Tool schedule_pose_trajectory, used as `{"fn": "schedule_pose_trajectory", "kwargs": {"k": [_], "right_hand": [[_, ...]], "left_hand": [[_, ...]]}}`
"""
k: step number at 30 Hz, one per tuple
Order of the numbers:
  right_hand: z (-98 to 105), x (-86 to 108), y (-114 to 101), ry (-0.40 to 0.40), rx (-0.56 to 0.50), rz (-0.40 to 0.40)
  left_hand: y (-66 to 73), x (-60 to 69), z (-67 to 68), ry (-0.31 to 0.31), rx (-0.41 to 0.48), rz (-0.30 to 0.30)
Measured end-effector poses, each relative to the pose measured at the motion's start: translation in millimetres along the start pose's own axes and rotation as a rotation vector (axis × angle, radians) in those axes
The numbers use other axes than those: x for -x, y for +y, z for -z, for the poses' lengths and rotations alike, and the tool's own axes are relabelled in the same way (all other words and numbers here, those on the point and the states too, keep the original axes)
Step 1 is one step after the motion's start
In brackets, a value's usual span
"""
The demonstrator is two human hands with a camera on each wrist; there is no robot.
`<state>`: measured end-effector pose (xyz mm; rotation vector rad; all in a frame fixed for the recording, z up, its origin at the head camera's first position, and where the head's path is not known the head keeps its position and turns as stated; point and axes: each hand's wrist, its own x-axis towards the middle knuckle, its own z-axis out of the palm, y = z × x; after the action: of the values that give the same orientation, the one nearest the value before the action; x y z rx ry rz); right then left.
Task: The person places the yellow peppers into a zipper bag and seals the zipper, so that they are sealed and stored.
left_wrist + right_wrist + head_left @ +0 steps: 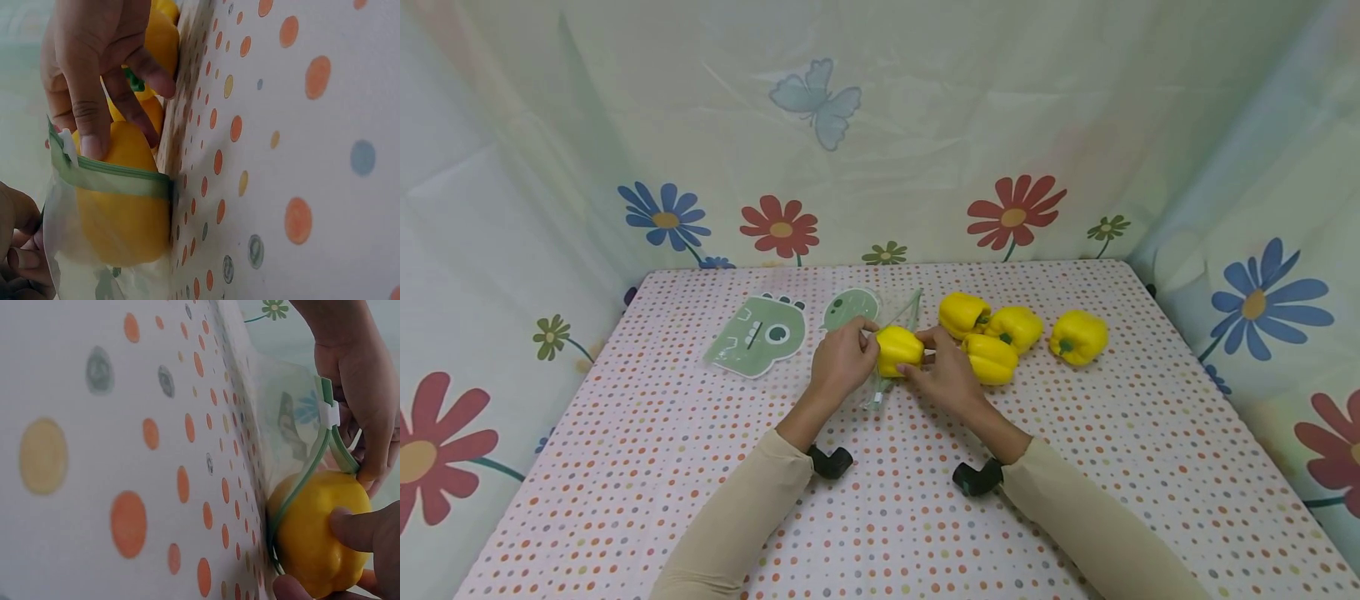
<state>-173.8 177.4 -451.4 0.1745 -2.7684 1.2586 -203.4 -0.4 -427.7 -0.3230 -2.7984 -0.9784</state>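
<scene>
A yellow bell pepper [898, 350] lies partly inside a clear zip bag [119, 275] whose mouth has a green strip and a white slider [329, 415]. My left hand [842, 358] pinches the rim of the bag's mouth, which stands open, as the right wrist view shows. With thumb and fingers, my right hand [951, 371] holds the pepper's outer end. In the left wrist view, the bag's clear side covers the pepper's far half. Close to the right hand lie several more yellow bell peppers [990, 360].
Another yellow bell pepper [1078, 337] lies apart at the right. A bag with a green monster print [756, 337] lies flat at the left, beside a second green printed shape [850, 308]. The dotted tablecloth [880, 517] runs back to a flowered curtain [925, 125].
</scene>
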Motion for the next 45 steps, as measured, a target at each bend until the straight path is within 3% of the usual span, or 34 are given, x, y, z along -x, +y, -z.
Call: {"fn": "schedule_pose_trajectory", "kwargs": {"k": [11,19,30,45], "right_hand": [[-7,-3.6,-4,0.008,0.011,-0.008],[-13,-5.4,-6,-0.008,-0.002,-0.011],[-9,-4.8,-4,-0.022,-0.051,-0.014],[-10,-2.7,1,-0.023,-0.092,-0.015]], "left_hand": [[1.8,0.4,1.4,0.037,-0.031,-0.051],[3.6,-0.3,3.2,0.055,-0.05,-0.054],[3.6,-1.9,2.0,0.072,-0.038,-0.085],[5.8,-0.7,3.4,0.018,-0.049,-0.076]]}}
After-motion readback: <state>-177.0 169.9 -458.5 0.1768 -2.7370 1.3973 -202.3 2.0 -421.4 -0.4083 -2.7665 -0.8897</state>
